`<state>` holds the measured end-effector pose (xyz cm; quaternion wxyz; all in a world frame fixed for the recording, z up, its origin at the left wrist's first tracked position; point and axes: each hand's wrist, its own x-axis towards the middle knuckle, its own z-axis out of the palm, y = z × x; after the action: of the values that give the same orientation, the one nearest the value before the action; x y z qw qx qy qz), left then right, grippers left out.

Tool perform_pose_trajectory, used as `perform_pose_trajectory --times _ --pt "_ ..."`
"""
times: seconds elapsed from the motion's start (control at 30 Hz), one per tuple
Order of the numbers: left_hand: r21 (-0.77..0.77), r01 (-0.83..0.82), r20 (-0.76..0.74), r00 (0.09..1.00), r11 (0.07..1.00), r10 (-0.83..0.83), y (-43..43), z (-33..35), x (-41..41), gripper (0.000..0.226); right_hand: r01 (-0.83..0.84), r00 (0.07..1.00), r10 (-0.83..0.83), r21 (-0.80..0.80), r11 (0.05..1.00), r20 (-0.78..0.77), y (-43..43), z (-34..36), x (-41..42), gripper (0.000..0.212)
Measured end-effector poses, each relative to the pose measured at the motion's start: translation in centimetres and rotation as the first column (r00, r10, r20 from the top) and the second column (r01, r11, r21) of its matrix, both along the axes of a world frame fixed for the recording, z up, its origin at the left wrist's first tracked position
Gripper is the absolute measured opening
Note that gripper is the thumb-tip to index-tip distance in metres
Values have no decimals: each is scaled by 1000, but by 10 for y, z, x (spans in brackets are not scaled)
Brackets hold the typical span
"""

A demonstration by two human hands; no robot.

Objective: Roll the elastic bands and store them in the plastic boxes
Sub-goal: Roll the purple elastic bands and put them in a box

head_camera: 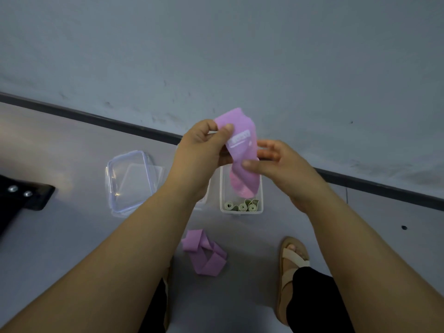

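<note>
I hold a pink elastic band (240,145) with white print up in front of me, above the floor. My left hand (204,150) pinches its upper end between thumb and fingers. My right hand (278,164) pinches it lower down, and the band's loop hangs below toward an open plastic box (260,207). That box holds three rolled pale green bands (242,206) at its near end. A second pink band (204,253) lies loosely folded on the floor in front of the box.
A clear plastic lid or box (131,181) lies on the floor to the left. A black object with two bolts (24,193) sits at the far left. My sandalled foot (293,263) is at the lower right. The wall's dark skirting (96,116) runs behind.
</note>
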<state>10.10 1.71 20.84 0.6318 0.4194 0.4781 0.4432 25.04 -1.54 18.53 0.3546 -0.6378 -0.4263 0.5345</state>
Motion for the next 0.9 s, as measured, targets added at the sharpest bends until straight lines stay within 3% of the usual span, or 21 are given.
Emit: perform_pose_trajectory --times 0.07,0.17,0.27,0.43,0.6,0.73,0.9 --pt "-89 -45 80 995 995 52 4 1 -1 8 30 997 -26 -56 998 73 -1 -11 -3 59" --pt "-171 -55 223 970 984 93 8 5 -2 9 -54 992 69 -137 989 108 -4 -23 -8 27" --pt "-222 -62 324 937 973 134 11 9 -5 9 -37 983 66 -167 985 170 -7 -29 -12 11" --pt "-264 -202 350 891 943 288 23 9 -22 8 188 982 -191 -176 966 1 -4 -31 -10 13" --pt "-435 -246 343 845 866 411 23 -5 -31 12 469 881 -462 -71 880 98 0 -34 -2 18" --pt "-503 -226 338 837 834 431 17 -13 -22 11 599 742 -636 -218 771 -213 2 -28 0 13" --pt "-545 -283 305 810 790 501 21 -18 -26 13 566 643 -625 -275 777 -443 8 -16 0 11"
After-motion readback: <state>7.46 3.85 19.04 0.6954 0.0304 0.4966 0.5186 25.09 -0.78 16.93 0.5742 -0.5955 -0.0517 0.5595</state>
